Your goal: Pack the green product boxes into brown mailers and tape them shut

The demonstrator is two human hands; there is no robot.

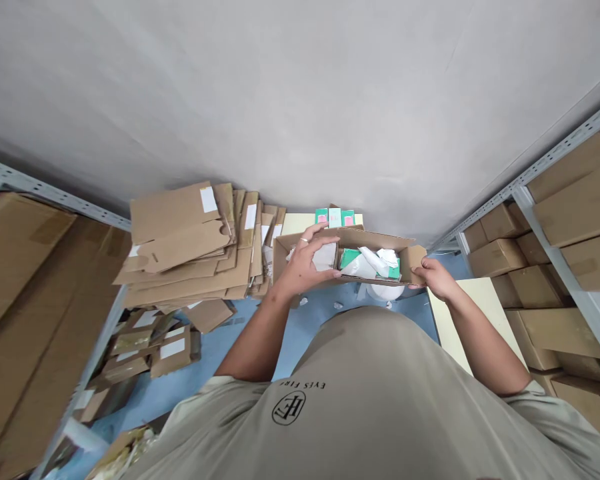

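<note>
An open, long cardboard box (407, 260) is held up in front of my body. My right hand (435, 277) pinches its flap at the right end, thumb on top. Over the left part of the box, my left hand (307, 263) has its thumb and fingers curved round a pale grey-white block (325, 257) inside; its exact kind is hidden by the hand. A cardboard divider stands beside the block. Right of it, a green box (350, 257) lies under crumpled white paper (375, 261). A ring is on one of my left fingers.
Flattened cartons (180, 233) are piled at the left. Small green-and-white boxes (335, 217) stand on a pale table by the wall. Shelves with cartons (570, 333) line the right, large cartons (25, 287) the left. Used boxes (173, 350) lie on the blue floor (250, 340).
</note>
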